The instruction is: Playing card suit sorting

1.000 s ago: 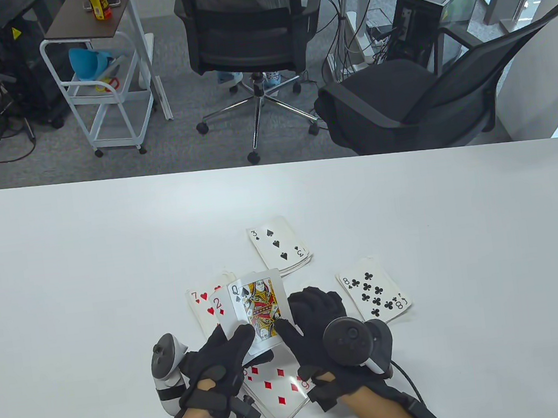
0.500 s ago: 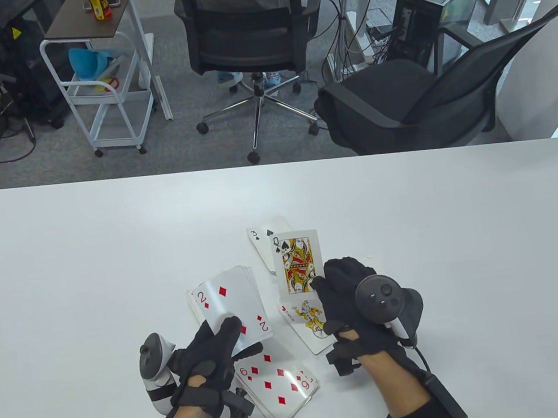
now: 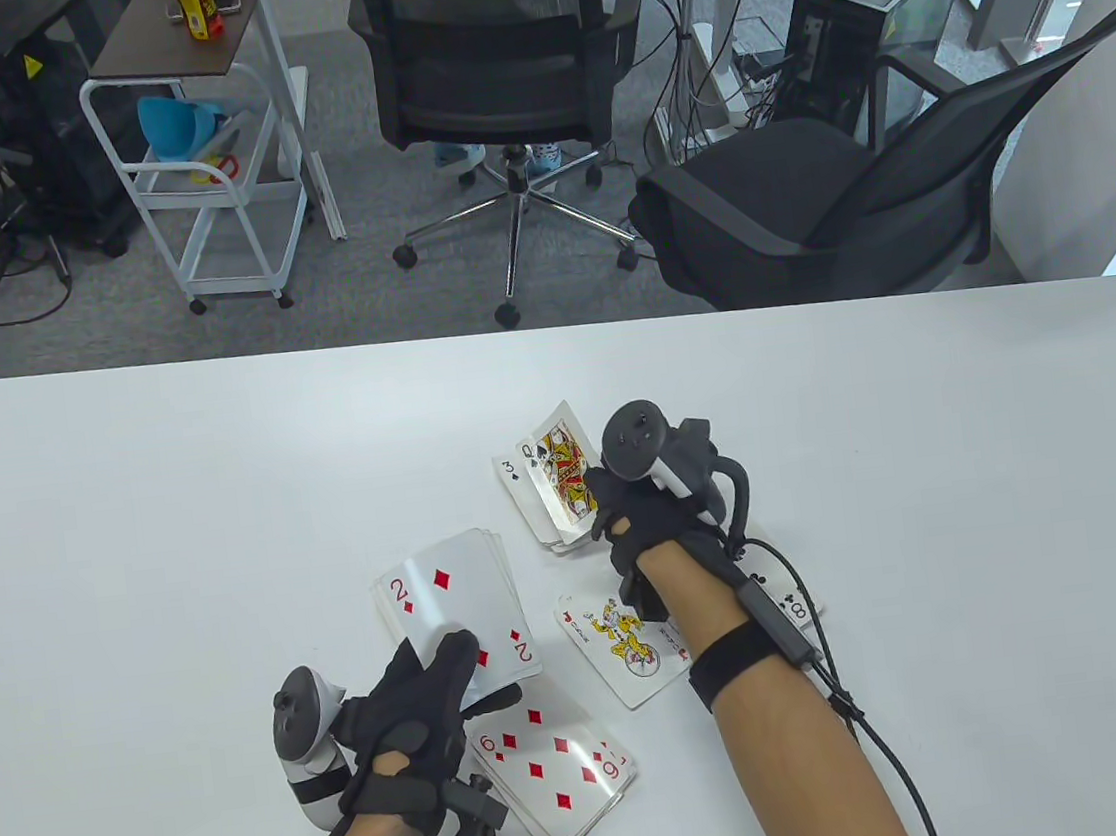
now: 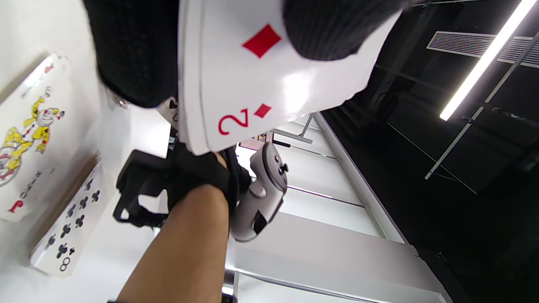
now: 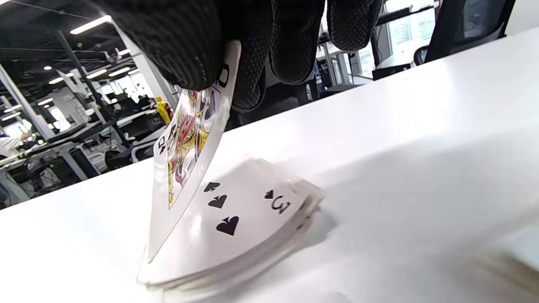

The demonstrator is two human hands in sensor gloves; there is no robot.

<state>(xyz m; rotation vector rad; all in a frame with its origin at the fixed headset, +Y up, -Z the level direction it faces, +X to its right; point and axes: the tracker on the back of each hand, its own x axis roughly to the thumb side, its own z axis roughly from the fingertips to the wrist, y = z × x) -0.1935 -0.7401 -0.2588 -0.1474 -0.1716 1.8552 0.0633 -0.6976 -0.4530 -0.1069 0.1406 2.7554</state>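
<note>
We see the right hand (image 3: 630, 520) pinching the queen of spades (image 3: 561, 466), tilted, its lower edge apparently touching the spade pile (image 5: 236, 223) topped by a three. The left hand (image 3: 419, 696) grips the remaining deck (image 3: 458, 600), two of diamonds showing. A joker (image 3: 624, 647) and a diamond pile (image 3: 557, 765) lie on the tabletop (image 3: 130, 547) nearby.

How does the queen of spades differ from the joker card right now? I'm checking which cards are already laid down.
The queen of spades is pinched in the right hand and tilted steeply, one edge meeting the spade pile; the joker card lies flat on the table, untouched. The queen is above a pile; the joker lies alone. Both are face up.
</note>
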